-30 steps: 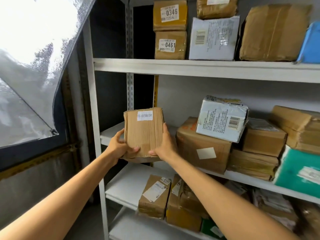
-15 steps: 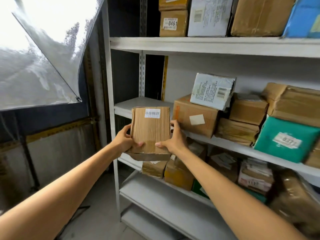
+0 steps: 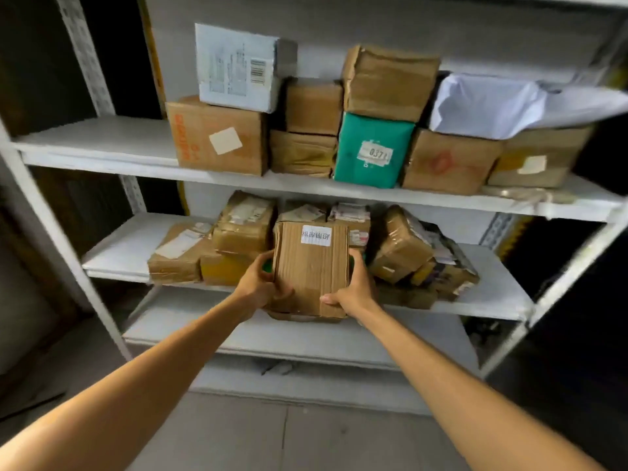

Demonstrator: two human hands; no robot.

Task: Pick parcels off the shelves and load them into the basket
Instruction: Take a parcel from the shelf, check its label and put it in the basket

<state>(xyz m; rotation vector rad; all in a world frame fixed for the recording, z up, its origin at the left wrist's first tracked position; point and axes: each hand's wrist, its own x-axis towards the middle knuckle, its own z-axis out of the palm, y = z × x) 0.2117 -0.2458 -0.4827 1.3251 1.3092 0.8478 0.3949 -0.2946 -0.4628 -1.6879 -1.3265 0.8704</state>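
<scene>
A brown cardboard parcel with a white label at its top is held off the shelves, in front of the lower shelf. My left hand grips its left lower edge and my right hand grips its right lower edge, thumbs on the front face. Behind it the white metal shelf unit carries more parcels: a brown box with a blank sticker, a white box, a green parcel marked 0371. No basket is in view.
The lower shelf holds several taped brown parcels. A white bag lies on boxes at the right. The shelf's left post and right post frame the bays. Grey floor lies below.
Both hands have drawn the parcel off the middle shelf and lowered it. My view has tilted down and swung right, so the top shelf and window have left the frame.
</scene>
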